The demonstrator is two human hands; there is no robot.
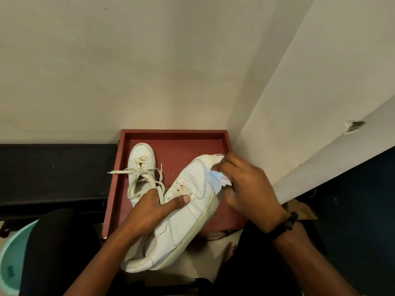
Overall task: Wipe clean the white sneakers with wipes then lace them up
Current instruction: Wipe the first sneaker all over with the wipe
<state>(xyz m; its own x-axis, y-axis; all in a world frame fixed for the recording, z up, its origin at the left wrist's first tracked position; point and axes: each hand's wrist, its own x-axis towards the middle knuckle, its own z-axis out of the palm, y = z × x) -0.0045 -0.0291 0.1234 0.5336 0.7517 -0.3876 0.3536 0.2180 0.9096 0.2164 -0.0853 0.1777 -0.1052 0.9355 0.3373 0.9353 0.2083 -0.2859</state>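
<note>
Head view: nearest, the left hand (152,210) grips a white sneaker (183,223) at its opening, with the thumb laid over the tongue and the heel toward the person. Just beyond, the right hand (250,193) pinches a crumpled wipe (218,180) against the side of the toe. Farther back, the second sneaker (142,165) lies in the red tray (175,136) with its laces loose.

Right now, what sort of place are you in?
Likely a home room's corner, not a workshop: plain painted walls meet behind a red tray holding a sneaker, a teal bucket sits nearby, and a bare foot shows.
</note>
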